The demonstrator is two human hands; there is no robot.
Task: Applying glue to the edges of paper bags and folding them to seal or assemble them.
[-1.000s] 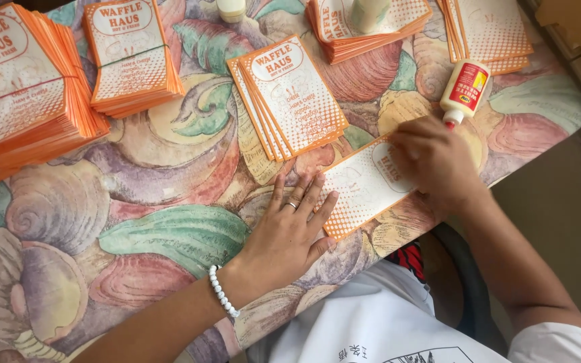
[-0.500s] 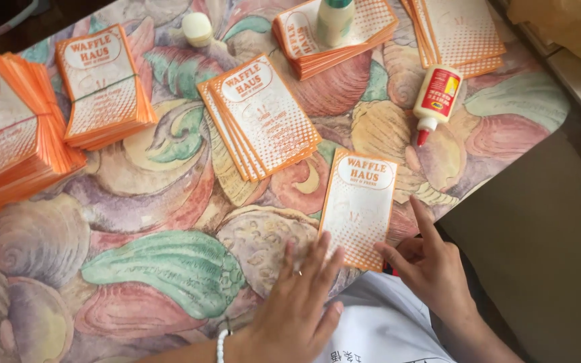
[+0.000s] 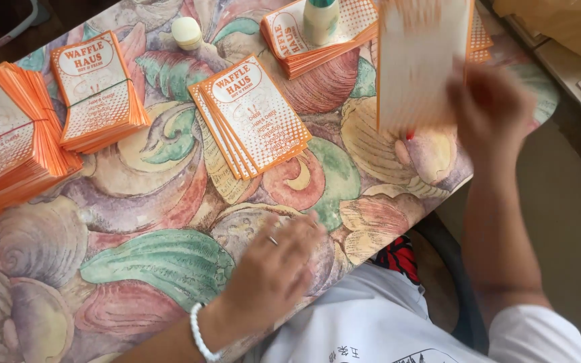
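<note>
Item: printed paper sleeve [image 3: 417, 64], white face with orange dotted border, held upright and motion-blurred in the upper right of the frame
Holder: right hand [image 3: 489, 111], fingers closed on the sleeve's right edge, raised above the table
Left hand [image 3: 274, 269]: lower centre, flat on the patterned tablecloth [image 3: 149, 262], fingers spread, holding nothing; bead bracelet [image 3: 198, 334] at the wrist
Nearby: fanned stack of sleeves [image 3: 253, 114] at centre; banded bundle [image 3: 99, 91] and tall pile [image 3: 5, 144] at upper left; another stack [image 3: 304, 40] at top centre with a bottle [image 3: 321, 19] standing on it; small round cap [image 3: 186, 31] beside it
Handling note: judged best gripped by the edge only, kept flat and uncreased, and squared to the pile's corners when laid down, clear of the bottle
</note>
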